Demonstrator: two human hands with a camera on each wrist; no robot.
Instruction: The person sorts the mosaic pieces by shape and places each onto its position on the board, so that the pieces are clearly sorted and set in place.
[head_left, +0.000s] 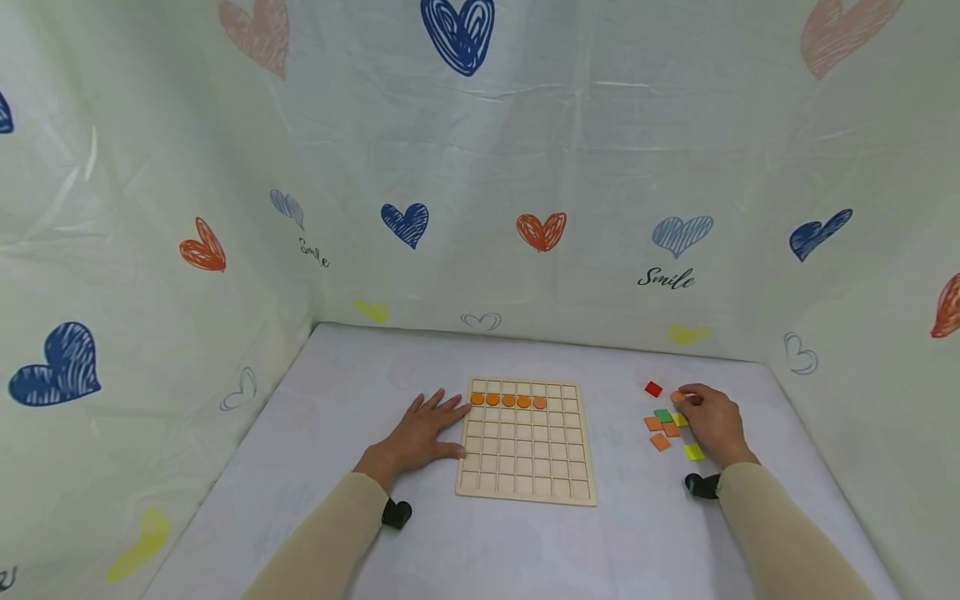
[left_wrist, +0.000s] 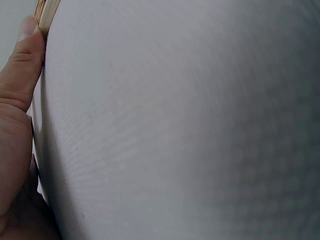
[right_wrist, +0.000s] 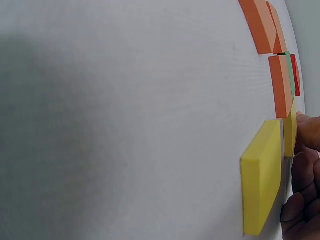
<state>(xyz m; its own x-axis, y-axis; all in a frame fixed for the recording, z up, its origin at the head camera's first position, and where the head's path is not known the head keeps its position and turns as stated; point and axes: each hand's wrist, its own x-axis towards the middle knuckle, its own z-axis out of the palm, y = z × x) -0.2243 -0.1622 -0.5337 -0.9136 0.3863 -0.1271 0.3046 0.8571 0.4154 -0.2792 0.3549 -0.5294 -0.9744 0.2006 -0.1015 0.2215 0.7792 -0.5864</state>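
A pale wooden grid board (head_left: 525, 467) lies on the table, with several orange discs (head_left: 508, 401) in a row of cells near its far edge. My left hand (head_left: 420, 433) rests beside it, fingers spread, touching the board's left edge. In the left wrist view the thumb (left_wrist: 22, 65) meets the board's edge (left_wrist: 48, 17). To the right, my right hand (head_left: 716, 421) pinches an orange piece (head_left: 678, 397) that looks round. Around that hand lie orange tiles (head_left: 660, 442), a green tile (head_left: 663, 415), a red tile (head_left: 653, 389) and yellow tiles (head_left: 693, 452).
The table (head_left: 390, 358) has a white cover. Behind and beside it hang white curtains (head_left: 465, 150) printed with hearts. Each wrist carries a black device, one at the left cuff (head_left: 397, 513) and one at the right (head_left: 702, 486).
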